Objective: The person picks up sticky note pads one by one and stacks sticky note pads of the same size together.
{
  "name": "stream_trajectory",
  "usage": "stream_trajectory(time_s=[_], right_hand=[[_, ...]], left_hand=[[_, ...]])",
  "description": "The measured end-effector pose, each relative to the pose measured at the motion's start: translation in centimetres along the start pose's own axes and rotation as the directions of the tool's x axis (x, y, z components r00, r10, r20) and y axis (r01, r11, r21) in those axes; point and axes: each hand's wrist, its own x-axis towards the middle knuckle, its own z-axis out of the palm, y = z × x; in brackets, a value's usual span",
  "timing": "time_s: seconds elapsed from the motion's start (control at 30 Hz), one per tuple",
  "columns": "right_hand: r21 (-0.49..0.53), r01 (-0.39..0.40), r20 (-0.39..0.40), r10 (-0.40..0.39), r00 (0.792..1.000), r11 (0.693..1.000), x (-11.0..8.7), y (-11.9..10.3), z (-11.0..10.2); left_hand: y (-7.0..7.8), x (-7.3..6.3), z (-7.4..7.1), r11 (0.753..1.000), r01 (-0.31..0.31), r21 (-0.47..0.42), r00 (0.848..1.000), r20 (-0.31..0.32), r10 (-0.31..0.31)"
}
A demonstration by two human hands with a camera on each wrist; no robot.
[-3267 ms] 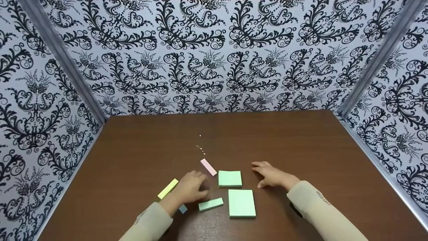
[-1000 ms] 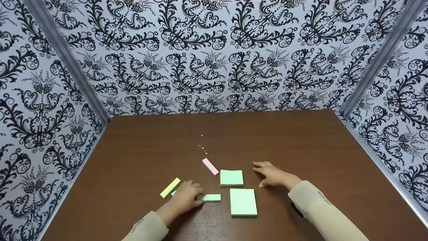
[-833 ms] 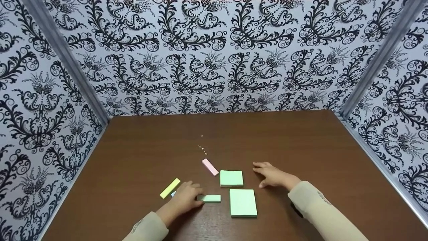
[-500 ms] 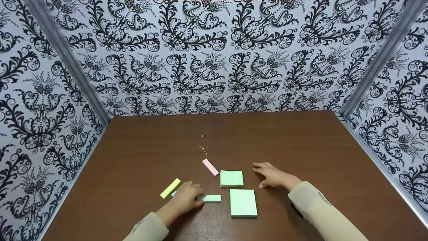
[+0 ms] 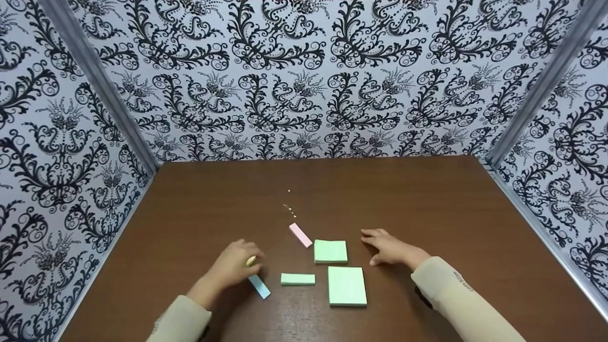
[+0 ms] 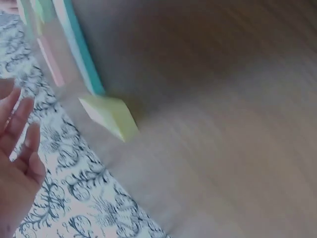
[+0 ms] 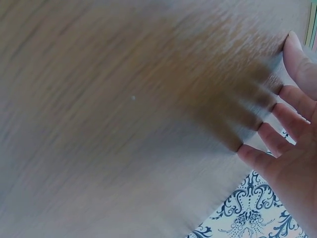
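Note:
My left hand (image 5: 235, 263) hovers over the yellow strip of sticky notes (image 5: 251, 261), which shows between thumb and fingers. In the left wrist view its loosely bent fingers are apart from the yellow strip (image 6: 113, 115). A blue sticky-note strip (image 5: 260, 287) lies just beside this hand, and a green strip (image 5: 298, 280) lies to its right. My right hand (image 5: 390, 248) rests on the table with fingers spread, holding nothing; its fingertips touch the wood in the right wrist view. Between the hands are a small green sticky-note pad (image 5: 330, 251) and a larger one (image 5: 347, 286).
A pink sticky-note strip (image 5: 300, 235) lies slantwise behind the small green pad. Pale specks (image 5: 290, 209) dot the brown table (image 5: 403, 194) farther back. Patterned walls (image 5: 304, 95) enclose the table at the back and both sides.
The green strip has been turned to lie straight, left of the large pad. My left hand has since left it and moved left and away, over the yellow strip. My right hand stays put.

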Motion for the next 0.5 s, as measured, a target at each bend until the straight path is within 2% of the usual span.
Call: stream_trajectory(time_s=[0.07,0.13,0.23,0.33,0.5], right_hand=[[-0.001,-0.009,0.003,0.009,1.000,1.000,0.0,0.1,0.0],[-0.004,-0.017,0.008,0.017,1.000,1.000,0.0,0.1,0.0],[-0.013,-0.013,0.010,0.013,1.000,1.000,0.0,0.1,0.0],[-0.021,0.001,0.010,-0.001,1.000,1.000,-0.1,0.0,-0.1],[-0.025,0.007,0.012,-0.007,1.000,1.000,-0.1,-0.2,-0.1]], left_hand=[[-0.5,-0.8,-0.4,1.000,-0.017,0.007,0.996,0.092,0.017],[-0.9,-1.6,-0.5,1.000,-0.019,0.013,0.983,0.184,0.016],[-1.2,-2.3,-0.5,0.998,-0.029,0.048,0.966,0.259,0.016],[-1.3,-2.5,-0.4,0.993,-0.071,0.091,0.965,0.259,0.045],[-1.2,-2.9,0.3,0.985,-0.126,0.118,0.975,0.196,0.101]])
